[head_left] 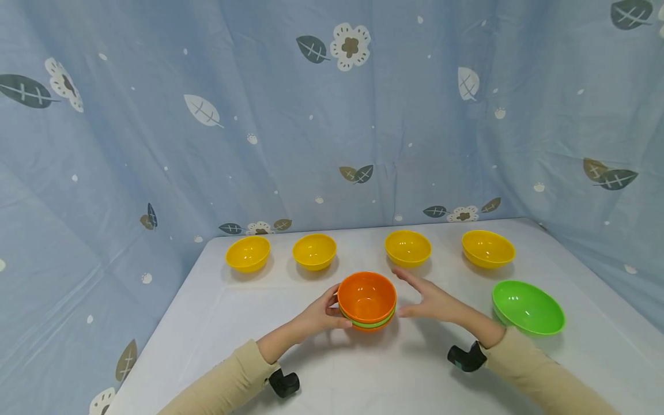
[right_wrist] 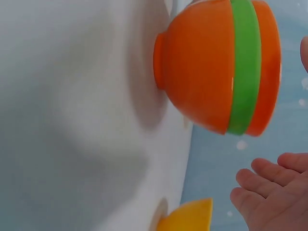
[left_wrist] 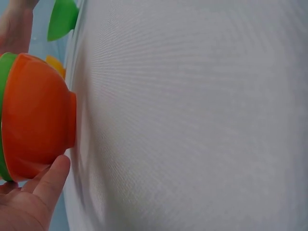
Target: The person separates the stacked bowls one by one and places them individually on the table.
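Observation:
Orange and green bowls are nested in a stack [head_left: 366, 298] near the middle of the table: orange on top, a green rim [right_wrist: 245, 67] between, and an orange bowl [left_wrist: 36, 118] underneath. My left hand [head_left: 319, 316] holds the stack's left side, thumb at the front and fingers round the back. On the other side, my right hand [head_left: 433, 298] is apart from the stack, its thumb and fingers spread. The stack's foot is at or very near the tabletop; whether it touches, I cannot tell.
Several yellow bowls stand in a row along the back, among them one at far left [head_left: 248, 254] and one at far right [head_left: 487, 249]. A wider green bowl [head_left: 528, 308] sits right of my right forearm. Behind the white table [head_left: 218, 305] hangs a blue patterned curtain [head_left: 290, 144].

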`<control>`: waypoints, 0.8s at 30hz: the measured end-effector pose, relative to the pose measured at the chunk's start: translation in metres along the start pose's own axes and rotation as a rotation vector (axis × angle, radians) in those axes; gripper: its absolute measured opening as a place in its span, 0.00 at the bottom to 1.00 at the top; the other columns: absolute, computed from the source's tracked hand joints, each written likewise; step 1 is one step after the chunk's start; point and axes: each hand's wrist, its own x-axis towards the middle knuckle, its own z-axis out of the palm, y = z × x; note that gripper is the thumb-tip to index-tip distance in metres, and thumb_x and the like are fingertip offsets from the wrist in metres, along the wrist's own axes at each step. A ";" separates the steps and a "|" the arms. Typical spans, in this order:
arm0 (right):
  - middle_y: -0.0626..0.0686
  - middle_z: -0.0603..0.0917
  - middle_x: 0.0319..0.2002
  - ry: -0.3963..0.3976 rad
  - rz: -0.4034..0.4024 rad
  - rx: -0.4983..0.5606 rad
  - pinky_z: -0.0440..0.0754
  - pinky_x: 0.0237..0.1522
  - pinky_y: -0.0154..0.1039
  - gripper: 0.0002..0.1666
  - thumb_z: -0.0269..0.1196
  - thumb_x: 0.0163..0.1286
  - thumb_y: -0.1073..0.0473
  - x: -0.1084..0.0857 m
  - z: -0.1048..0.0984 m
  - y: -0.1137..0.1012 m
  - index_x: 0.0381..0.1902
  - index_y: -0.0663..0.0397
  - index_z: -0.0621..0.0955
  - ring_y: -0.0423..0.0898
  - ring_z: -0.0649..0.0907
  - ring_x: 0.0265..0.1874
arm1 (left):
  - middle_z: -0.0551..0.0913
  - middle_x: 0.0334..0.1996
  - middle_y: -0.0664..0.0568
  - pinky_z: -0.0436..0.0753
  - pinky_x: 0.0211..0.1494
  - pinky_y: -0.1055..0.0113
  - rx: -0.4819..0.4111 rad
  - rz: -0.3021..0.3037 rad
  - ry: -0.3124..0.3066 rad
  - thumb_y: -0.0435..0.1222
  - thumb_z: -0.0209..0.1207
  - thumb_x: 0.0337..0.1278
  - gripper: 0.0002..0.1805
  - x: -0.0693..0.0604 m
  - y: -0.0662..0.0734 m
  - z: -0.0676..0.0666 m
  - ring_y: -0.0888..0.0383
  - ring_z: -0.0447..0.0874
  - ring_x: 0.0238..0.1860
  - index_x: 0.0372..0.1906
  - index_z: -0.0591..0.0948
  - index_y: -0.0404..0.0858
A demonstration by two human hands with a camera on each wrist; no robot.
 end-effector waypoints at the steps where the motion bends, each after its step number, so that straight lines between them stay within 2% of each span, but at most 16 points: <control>1: 0.62 0.60 0.67 -0.005 -0.004 0.008 0.63 0.58 0.63 0.52 0.68 0.53 0.48 0.002 0.002 0.000 0.69 0.60 0.56 0.62 0.62 0.64 | 0.59 0.67 0.40 0.76 0.55 0.58 -0.002 0.001 0.000 0.38 0.66 0.48 0.48 0.000 0.000 0.000 0.47 0.70 0.59 0.71 0.50 0.40; 9: 0.63 0.58 0.68 -0.052 0.008 0.038 0.62 0.60 0.60 0.54 0.69 0.52 0.51 0.014 0.017 -0.002 0.69 0.64 0.54 0.61 0.61 0.65 | 0.60 0.67 0.42 0.75 0.56 0.58 0.006 -0.003 -0.004 0.39 0.66 0.48 0.48 0.001 -0.001 0.000 0.49 0.71 0.58 0.71 0.50 0.42; 15: 0.62 0.58 0.68 -0.051 0.019 0.071 0.63 0.61 0.59 0.57 0.71 0.49 0.50 0.019 0.024 -0.002 0.69 0.64 0.53 0.59 0.62 0.65 | 0.62 0.66 0.43 0.75 0.56 0.58 0.009 0.003 -0.005 0.41 0.66 0.47 0.48 0.001 -0.002 0.001 0.50 0.73 0.57 0.71 0.51 0.43; 24: 0.65 0.56 0.67 -0.094 -0.016 0.094 0.67 0.59 0.56 0.66 0.73 0.44 0.45 0.026 0.028 -0.007 0.69 0.67 0.48 0.59 0.64 0.62 | 0.62 0.66 0.42 0.75 0.56 0.57 0.020 0.005 0.008 0.40 0.66 0.48 0.47 0.001 -0.002 0.001 0.49 0.73 0.57 0.70 0.52 0.43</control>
